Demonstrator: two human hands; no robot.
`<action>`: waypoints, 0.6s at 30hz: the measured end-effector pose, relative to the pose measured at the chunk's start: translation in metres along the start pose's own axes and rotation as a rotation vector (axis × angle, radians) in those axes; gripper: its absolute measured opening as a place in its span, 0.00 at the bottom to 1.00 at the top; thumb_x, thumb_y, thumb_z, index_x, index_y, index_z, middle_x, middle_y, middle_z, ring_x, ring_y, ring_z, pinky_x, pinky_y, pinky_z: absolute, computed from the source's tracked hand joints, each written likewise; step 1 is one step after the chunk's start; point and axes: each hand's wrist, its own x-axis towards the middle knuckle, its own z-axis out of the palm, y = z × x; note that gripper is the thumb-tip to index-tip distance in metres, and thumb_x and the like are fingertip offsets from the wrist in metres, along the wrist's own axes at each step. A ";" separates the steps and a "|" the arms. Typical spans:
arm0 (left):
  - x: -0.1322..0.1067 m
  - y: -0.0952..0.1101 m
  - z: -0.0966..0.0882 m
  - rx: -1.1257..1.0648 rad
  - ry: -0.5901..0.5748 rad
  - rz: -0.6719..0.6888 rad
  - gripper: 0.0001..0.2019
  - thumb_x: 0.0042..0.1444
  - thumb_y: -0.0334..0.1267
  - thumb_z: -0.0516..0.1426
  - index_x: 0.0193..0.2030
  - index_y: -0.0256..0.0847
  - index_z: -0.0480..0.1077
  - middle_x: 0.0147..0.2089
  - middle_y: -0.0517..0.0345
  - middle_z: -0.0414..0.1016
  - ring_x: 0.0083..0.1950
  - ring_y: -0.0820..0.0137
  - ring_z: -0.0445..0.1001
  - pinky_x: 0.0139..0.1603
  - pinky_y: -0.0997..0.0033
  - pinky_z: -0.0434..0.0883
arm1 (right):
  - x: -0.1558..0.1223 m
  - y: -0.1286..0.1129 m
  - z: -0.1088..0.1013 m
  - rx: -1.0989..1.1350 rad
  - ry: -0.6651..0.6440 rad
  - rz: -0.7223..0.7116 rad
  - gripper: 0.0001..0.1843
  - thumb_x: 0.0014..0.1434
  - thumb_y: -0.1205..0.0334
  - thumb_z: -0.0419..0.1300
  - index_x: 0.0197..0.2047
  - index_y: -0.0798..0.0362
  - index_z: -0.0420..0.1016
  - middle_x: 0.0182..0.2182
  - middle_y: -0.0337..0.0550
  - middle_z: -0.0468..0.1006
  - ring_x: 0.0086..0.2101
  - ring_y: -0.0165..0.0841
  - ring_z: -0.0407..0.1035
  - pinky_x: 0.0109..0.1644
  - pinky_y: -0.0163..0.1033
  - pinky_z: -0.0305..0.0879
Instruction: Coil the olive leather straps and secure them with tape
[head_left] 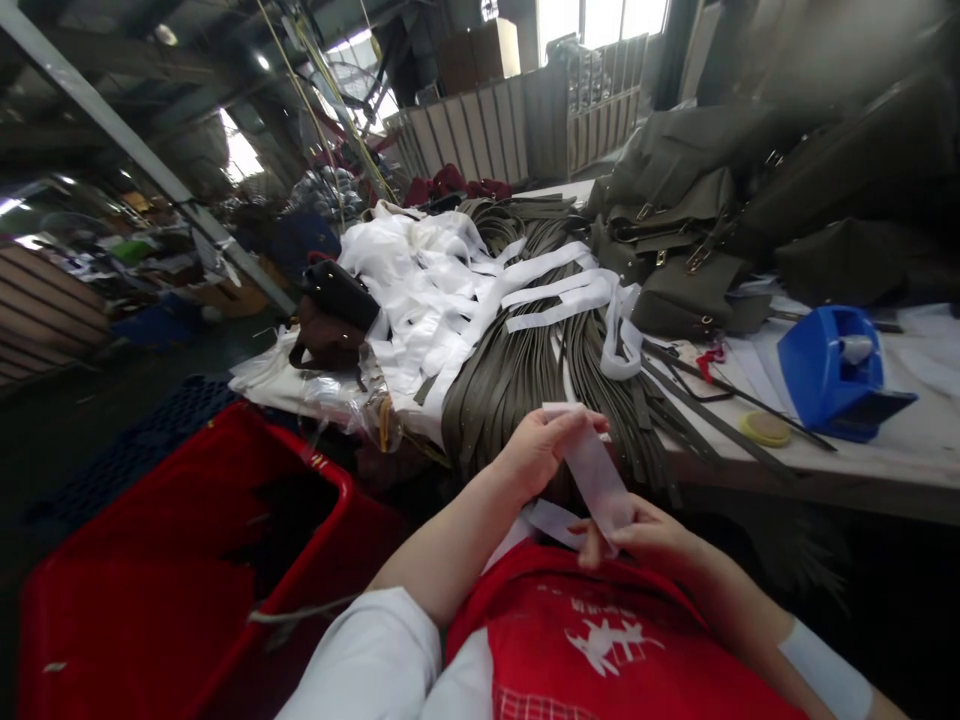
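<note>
My left hand [538, 447] pinches the upper end of a white paper strip [596, 470] just in front of the table edge. My right hand [643, 534] grips the lower end of the same strip, close to my red apron [600, 640]. Right behind my hands a thick bundle of olive-green straps [517, 370] hangs over the table edge. More white strips [559, 290] lie across the straps, and a heap of crumpled white strips [420, 270] sits further left.
A blue tape dispenser [836, 370] and a small yellow disc [763, 428] sit on the white table [885, 450] at right. Olive bags [697, 230] pile up behind. A red plastic crate [187, 570] stands at lower left, a dark bag [334, 310] beside the white heap.
</note>
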 end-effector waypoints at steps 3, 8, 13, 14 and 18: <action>0.010 0.017 -0.009 0.023 0.101 0.147 0.17 0.51 0.50 0.67 0.33 0.35 0.80 0.34 0.50 0.83 0.35 0.68 0.78 0.37 0.73 0.72 | -0.014 0.005 -0.015 0.142 -0.229 0.137 0.27 0.47 0.39 0.68 0.37 0.56 0.75 0.17 0.39 0.78 0.20 0.36 0.76 0.37 0.42 0.74; 0.016 0.047 -0.032 0.202 0.301 0.483 0.18 0.57 0.53 0.62 0.32 0.38 0.80 0.35 0.53 0.83 0.38 0.67 0.79 0.42 0.72 0.72 | -0.025 0.025 -0.049 -0.740 -0.091 0.631 0.16 0.52 0.50 0.65 0.34 0.55 0.75 0.26 0.43 0.81 0.29 0.39 0.79 0.36 0.39 0.73; 0.010 0.039 -0.044 0.397 0.390 0.591 0.14 0.57 0.49 0.63 0.33 0.40 0.81 0.37 0.53 0.84 0.43 0.66 0.80 0.50 0.68 0.72 | -0.026 0.065 -0.066 -1.161 0.141 0.884 0.08 0.61 0.62 0.65 0.33 0.58 0.76 0.34 0.46 0.81 0.39 0.39 0.77 0.45 0.45 0.73; 0.009 0.032 -0.045 0.440 0.385 0.590 0.13 0.57 0.48 0.63 0.33 0.40 0.82 0.38 0.54 0.84 0.44 0.65 0.80 0.51 0.68 0.72 | -0.027 0.073 -0.069 -1.206 0.149 0.940 0.08 0.63 0.60 0.64 0.36 0.58 0.77 0.36 0.44 0.81 0.38 0.37 0.77 0.45 0.45 0.73; 0.002 0.019 -0.054 0.590 0.359 0.551 0.15 0.60 0.49 0.60 0.36 0.39 0.82 0.37 0.53 0.84 0.43 0.65 0.80 0.48 0.68 0.73 | -0.034 0.097 -0.087 -1.316 0.179 1.072 0.12 0.65 0.58 0.63 0.48 0.56 0.76 0.45 0.45 0.79 0.43 0.37 0.76 0.47 0.47 0.74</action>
